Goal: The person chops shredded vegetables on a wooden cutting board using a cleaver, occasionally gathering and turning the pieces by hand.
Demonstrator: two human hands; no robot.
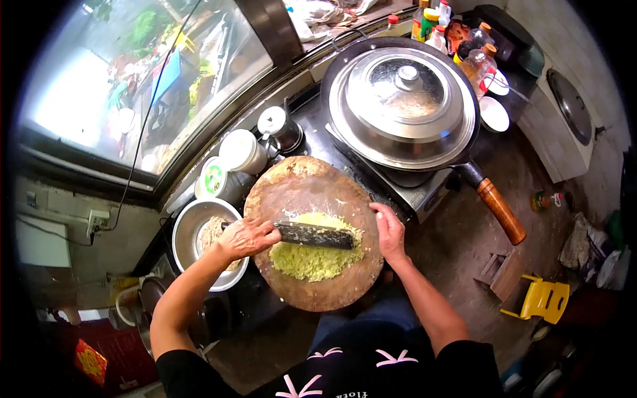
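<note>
My left hand [249,237] is closed round the handle end of a cleaver [315,235]. Its dark wet blade lies across a pile of finely chopped pale-green vegetable [312,262], with bits stuck to it. The pile sits on a thick round wooden chopping board [298,189]. At the board's right edge, my right hand [390,230] touches the rim with its fingers extended, holding no tool. Close to my left wrist is a metal bowl [188,229] containing a pale, minced-looking mass [211,233], partly hidden by my forearm.
A lidded wok [405,99] sits on the stove, its wooden handle [501,211] jutting right. Lidded tubs [240,151] and a metal pot [279,126] line the window side. Bottles [479,65] and white bowls [494,114] stand beyond the wok. A yellow stool [544,298] is on the floor.
</note>
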